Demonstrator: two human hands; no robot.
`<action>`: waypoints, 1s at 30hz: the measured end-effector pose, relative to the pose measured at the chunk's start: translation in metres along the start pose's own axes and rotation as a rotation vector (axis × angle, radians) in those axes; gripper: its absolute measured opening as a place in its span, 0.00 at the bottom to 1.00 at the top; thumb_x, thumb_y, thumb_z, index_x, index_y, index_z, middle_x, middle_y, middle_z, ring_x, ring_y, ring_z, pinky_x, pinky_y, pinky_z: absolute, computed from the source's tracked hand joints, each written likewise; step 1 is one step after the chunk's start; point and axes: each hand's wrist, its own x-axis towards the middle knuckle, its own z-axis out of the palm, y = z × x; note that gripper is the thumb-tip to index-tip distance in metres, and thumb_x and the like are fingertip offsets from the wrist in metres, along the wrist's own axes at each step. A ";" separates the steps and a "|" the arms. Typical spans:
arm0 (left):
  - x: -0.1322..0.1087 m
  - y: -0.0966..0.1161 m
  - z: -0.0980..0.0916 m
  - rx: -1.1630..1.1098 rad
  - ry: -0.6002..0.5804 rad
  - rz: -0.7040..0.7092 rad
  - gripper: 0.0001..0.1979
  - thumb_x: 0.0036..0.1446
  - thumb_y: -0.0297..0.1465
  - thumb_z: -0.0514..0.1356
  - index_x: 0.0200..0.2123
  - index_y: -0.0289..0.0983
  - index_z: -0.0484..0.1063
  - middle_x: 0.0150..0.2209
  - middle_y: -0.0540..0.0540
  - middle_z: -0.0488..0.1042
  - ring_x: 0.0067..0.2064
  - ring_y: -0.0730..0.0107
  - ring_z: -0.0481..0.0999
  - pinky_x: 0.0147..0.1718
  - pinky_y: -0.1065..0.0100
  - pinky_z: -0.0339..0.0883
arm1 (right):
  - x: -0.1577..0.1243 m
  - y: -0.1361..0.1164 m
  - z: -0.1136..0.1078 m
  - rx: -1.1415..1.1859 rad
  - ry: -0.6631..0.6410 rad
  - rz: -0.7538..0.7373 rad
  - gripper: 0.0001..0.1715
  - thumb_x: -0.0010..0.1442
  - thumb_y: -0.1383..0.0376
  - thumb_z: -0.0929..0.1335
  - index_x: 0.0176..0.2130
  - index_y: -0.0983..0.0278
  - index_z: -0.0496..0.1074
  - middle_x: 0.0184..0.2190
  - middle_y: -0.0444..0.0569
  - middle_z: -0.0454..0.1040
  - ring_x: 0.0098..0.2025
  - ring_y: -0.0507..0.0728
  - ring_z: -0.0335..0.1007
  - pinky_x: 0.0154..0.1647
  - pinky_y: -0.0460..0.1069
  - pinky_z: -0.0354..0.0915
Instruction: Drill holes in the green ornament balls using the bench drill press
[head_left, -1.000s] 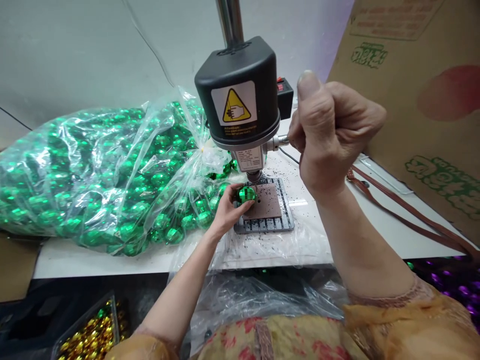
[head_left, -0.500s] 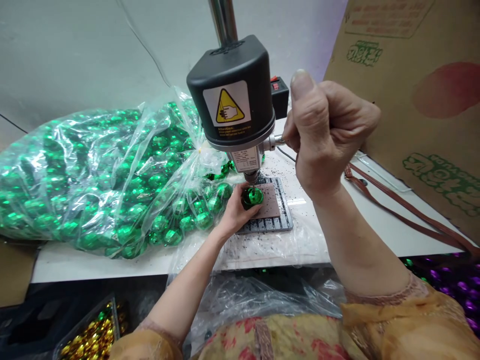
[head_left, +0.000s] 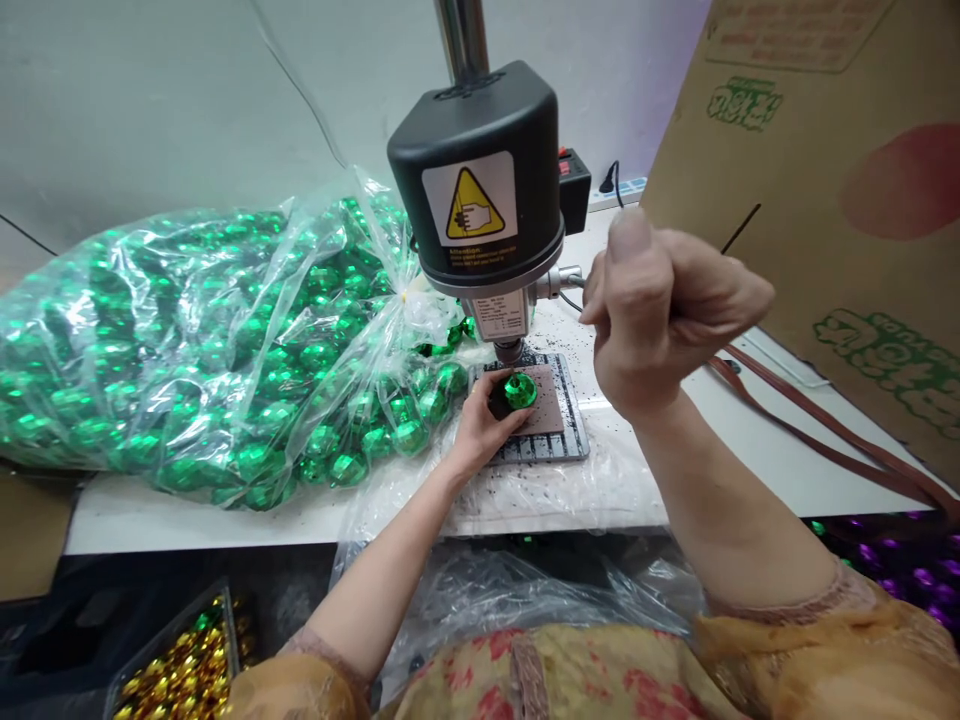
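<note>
A shiny green faceted ball [head_left: 520, 391] sits on the brown pad [head_left: 551, 405] of the slotted base plate [head_left: 576, 430]. My left hand [head_left: 484, 415] is closed round its left side, thumb in front and fingers behind. Just above and behind the ball is the chuck [head_left: 508, 350] of a black drill press [head_left: 480, 170] with a yellow warning label. My right hand [head_left: 667, 320] is clenched at the machine's side lever [head_left: 564, 283]; the grip inside the fist is hidden. Whether the bit touches the ball I cannot tell.
A clear plastic bag [head_left: 187, 350] of green faceted balls lies at left on the white table [head_left: 210, 525]. Dark shavings are scattered around the base. A cardboard box [head_left: 810, 200] and brown strap [head_left: 810, 425] are at right. Gold balls [head_left: 180, 660] fill a bin below left.
My right hand has come down and slightly right relative to the machine. My left hand stays round the green ball, which shows more of its top. The whole view has shifted slightly.
</note>
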 end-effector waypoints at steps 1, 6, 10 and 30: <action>0.000 0.000 0.000 -0.003 0.001 0.004 0.29 0.51 0.37 0.72 0.55 0.39 0.69 0.51 0.40 0.76 0.54 0.54 0.76 0.56 0.53 0.68 | -0.002 0.001 -0.001 0.019 0.007 -0.015 0.27 0.63 0.65 0.67 0.16 0.64 0.57 0.12 0.38 0.54 0.15 0.44 0.52 0.17 0.49 0.45; -0.001 0.002 0.000 0.009 -0.004 0.021 0.29 0.52 0.37 0.71 0.55 0.39 0.69 0.51 0.41 0.76 0.54 0.54 0.76 0.57 0.53 0.68 | -0.008 0.009 -0.003 0.047 0.022 -0.096 0.29 0.61 0.66 0.68 0.14 0.64 0.55 0.11 0.38 0.49 0.13 0.45 0.49 0.16 0.49 0.43; -0.001 0.003 0.000 0.017 0.003 0.024 0.28 0.51 0.37 0.72 0.54 0.38 0.69 0.50 0.40 0.76 0.53 0.54 0.76 0.55 0.54 0.69 | -0.011 0.016 -0.003 0.047 0.043 -0.142 0.30 0.62 0.65 0.67 0.14 0.64 0.53 0.10 0.37 0.46 0.13 0.45 0.47 0.15 0.49 0.42; -0.001 0.001 0.001 0.016 0.018 0.033 0.28 0.51 0.37 0.71 0.53 0.37 0.68 0.50 0.40 0.76 0.52 0.54 0.77 0.53 0.54 0.70 | -0.033 0.025 -0.022 0.062 -0.052 -0.286 0.27 0.59 0.73 0.67 0.16 0.64 0.51 0.13 0.36 0.52 0.14 0.43 0.48 0.14 0.45 0.50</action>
